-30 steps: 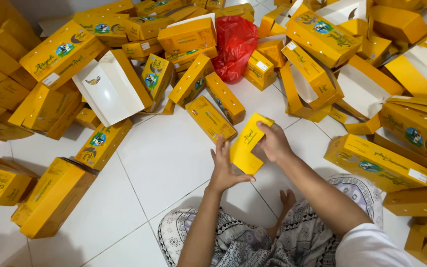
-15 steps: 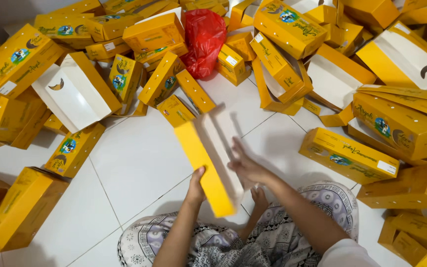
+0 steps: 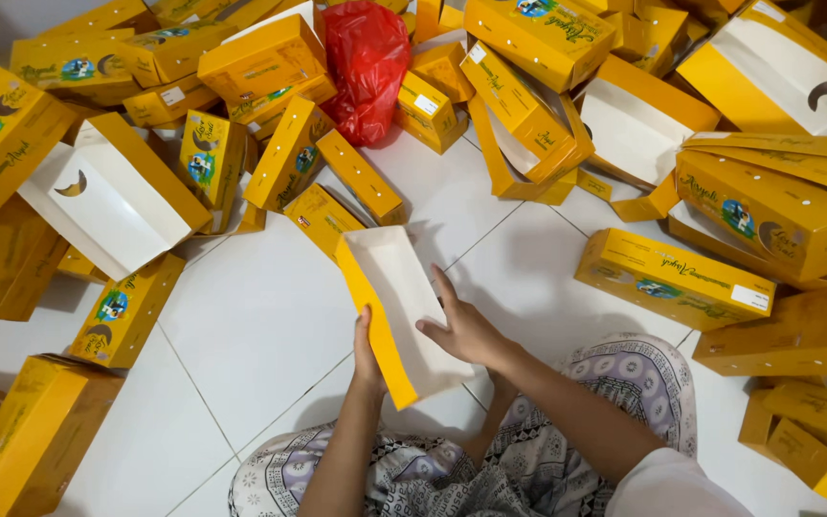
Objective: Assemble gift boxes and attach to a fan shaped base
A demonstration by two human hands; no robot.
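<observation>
The open carton [image 3: 402, 311] sits between my hands, held just above the white tiled floor [image 3: 260, 316] in front of my knees. It is a long yellow tray-shaped box with a white inside, its far end pointing away from me toward the pile.

My left hand [image 3: 368, 354] grips the yellow outer wall on the near left side, fingers curled round the edge, thumb out of sight behind it. My right hand [image 3: 463, 330] lies flat inside the carton, fingers spread and extended against the white floor of the box; it presses, it does not clasp.

Just beyond the far end lies a closed yellow box [image 3: 323, 218], close enough that I cannot tell whether the two touch. Past that, a red plastic bag [image 3: 368, 67] stands among stacked boxes. To my left, an opened white-lined box [image 3: 107, 201] rests against the heap. To my right, a closed long box [image 3: 674, 278] lies alone on the tile. My patterned trousers [image 3: 624, 383] cover my folded legs below.

Risks noted: the card looks thin, so heavy pressure from the flat hand could crease the base or split a corner. The one-sided grip could let the carton twist. Pushing it forward would knock the nearby box, and the surrounding heaps look loose enough to slide.
</observation>
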